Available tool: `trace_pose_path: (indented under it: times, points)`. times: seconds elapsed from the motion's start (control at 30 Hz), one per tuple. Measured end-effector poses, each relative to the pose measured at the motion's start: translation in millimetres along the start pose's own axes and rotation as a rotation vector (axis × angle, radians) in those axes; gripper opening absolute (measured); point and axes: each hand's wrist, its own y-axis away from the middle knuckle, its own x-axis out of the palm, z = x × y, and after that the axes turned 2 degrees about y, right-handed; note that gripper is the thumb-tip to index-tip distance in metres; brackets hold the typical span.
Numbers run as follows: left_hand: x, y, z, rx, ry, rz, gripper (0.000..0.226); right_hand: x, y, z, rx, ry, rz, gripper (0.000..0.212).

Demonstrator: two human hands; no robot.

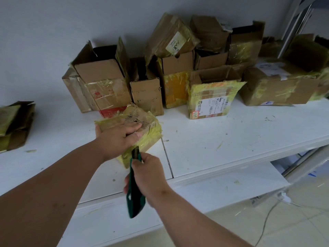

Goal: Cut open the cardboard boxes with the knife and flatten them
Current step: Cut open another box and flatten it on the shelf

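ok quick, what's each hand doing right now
Left hand: fingers lie flat on top of the taped box, thumb down its near side, steadying it.
Right hand: grips the green knife, blade at the box.

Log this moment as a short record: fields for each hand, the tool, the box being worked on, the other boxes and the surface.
left hand: left hand presses down on the top of the taped box
right hand: right hand grips the green knife
tool: knife tip at the box's near side
other boxes: opened boxes stand along the wall; flattened pile at far left
surface: white table, strewn with tape scraps
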Motion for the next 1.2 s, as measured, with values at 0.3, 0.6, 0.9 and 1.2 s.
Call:
trace_pose_path:
  times: [0.3,0.6,0.9,1.2]
  points:
    - [-2,5,-2,-0.014,0.043,0.003,0.047,1,25,-4,0.015,0.121,0.18,0.019]
    - [-52,15,18,-0.086,0.457,0.389,0.067,-17,21,2,0.01,0.271,0.165,0.025]
    - [-39,17,31,0.101,-0.228,0.161,0.046,-20,27,-3,-0.002,0.215,0.112,0.024]
    - [-7,6,10,0.085,-0.363,-0.052,0.063,-52,35,-20,-0.218,0.419,-0.159,0.024]
